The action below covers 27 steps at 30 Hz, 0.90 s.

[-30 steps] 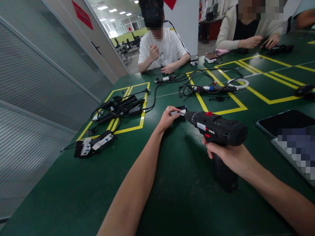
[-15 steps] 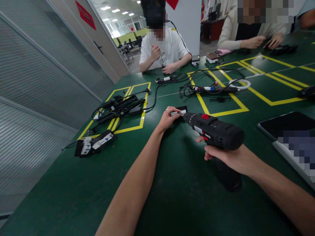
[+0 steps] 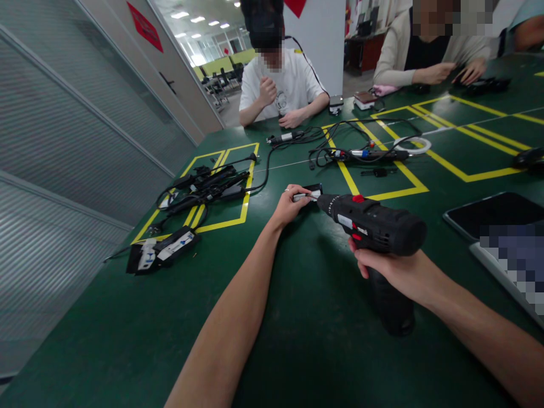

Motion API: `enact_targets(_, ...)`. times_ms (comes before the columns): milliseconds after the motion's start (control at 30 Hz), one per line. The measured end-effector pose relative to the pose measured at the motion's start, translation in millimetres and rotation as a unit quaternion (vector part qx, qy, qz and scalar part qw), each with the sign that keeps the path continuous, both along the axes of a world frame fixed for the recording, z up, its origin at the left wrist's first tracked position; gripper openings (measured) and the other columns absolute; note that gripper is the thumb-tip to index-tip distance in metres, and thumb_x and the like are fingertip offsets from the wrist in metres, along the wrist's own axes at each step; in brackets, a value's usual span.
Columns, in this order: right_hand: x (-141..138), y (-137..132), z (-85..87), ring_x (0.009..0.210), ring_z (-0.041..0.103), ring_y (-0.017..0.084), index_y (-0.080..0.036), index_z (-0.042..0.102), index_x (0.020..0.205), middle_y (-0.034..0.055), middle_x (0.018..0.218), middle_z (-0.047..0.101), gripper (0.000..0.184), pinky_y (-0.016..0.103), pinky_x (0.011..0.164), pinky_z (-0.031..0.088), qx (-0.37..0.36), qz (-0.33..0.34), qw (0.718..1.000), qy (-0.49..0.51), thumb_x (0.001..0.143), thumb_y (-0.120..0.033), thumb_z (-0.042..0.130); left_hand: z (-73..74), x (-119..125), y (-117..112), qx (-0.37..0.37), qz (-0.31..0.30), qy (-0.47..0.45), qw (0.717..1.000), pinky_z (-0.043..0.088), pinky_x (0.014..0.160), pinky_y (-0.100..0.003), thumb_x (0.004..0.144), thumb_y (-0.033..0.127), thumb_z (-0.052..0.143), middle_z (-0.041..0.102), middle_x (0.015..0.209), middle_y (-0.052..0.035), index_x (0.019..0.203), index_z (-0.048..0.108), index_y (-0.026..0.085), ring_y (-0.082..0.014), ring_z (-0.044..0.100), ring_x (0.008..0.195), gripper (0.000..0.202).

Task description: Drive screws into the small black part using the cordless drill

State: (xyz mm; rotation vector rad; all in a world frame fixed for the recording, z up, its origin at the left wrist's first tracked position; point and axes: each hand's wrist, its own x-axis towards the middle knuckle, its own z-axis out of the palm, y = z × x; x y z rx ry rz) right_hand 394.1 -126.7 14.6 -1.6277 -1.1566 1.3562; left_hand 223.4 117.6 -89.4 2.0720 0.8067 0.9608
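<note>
A black cordless drill (image 3: 378, 224) with red switches is gripped by my right hand (image 3: 395, 269), fingers wrapped round its handle. Its chuck points left, with the front end close to a small white and black piece (image 3: 315, 194) on the green table. My left hand (image 3: 291, 205) is closed on that piece, its fingers pressing it from the left. I cannot make out whether the drill's bit touches the piece, as the tip is small and partly hidden by the chuck.
Tangled black cables and parts (image 3: 212, 187) lie in a yellow-taped area at left, near a black piece with white labels (image 3: 176, 245). Beyond my hands lies a pen-shaped electric screwdriver (image 3: 369, 154). A tablet (image 3: 497, 214) is at right. Two people (image 3: 283, 85) sit across the table.
The drill and my right hand have shifted slightly to the right, with the chuck a little farther from the piece. My left hand stays in place.
</note>
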Motion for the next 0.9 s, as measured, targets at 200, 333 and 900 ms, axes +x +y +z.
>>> enact_targets(200, -0.7, -0.3, -4.3, 0.064, 0.058, 0.017, -0.021, 0.056, 0.081, -0.0021, 0.061, 0.059, 0.004, 0.032, 0.064, 0.044, 0.0, 0.001, 1.0, -0.002, 0.077, -0.022, 0.055, -0.5, -0.5, 0.5, 0.009, 0.005, 0.015, 1.0, 0.04, 0.098, -0.035, 0.078, 0.025, 0.065, 0.06, 0.101, -0.0048, 0.094, 0.07, 0.02, -0.0186, 0.054, 0.104, 0.017)
enact_targets(333, -0.7, -0.1, -4.9, 0.063, 0.058, 0.016, -0.021, 0.056, 0.082, -0.0018, 0.064, 0.059, 0.005, 0.032, 0.065, 0.044, 0.005, 0.004, 1.0, 0.007, 0.077, -0.022, 0.056, -1.3, -0.7, 1.3, 0.008, 0.007, 0.015, 1.0, 0.041, 0.097, -0.035, 0.078, 0.027, 0.066, 0.06, 0.1, -0.0046, 0.093, 0.07, 0.02, -0.0193, 0.054, 0.104, 0.017)
enact_targets(900, -1.3, -0.4, -2.4, 0.062, 0.056, 0.015, -0.02, 0.058, 0.083, -0.0028, 0.062, 0.058, 0.006, 0.031, 0.064, 0.043, 0.001, 0.002, 1.0, -0.005, 0.08, -0.025, 0.056, 0.4, -0.5, 0.0, 0.014, -0.001, 0.009, 1.0, 0.041, 0.097, -0.034, 0.079, 0.026, 0.066, 0.06, 0.1, -0.0053, 0.094, 0.07, 0.019, -0.0186, 0.055, 0.102, 0.017)
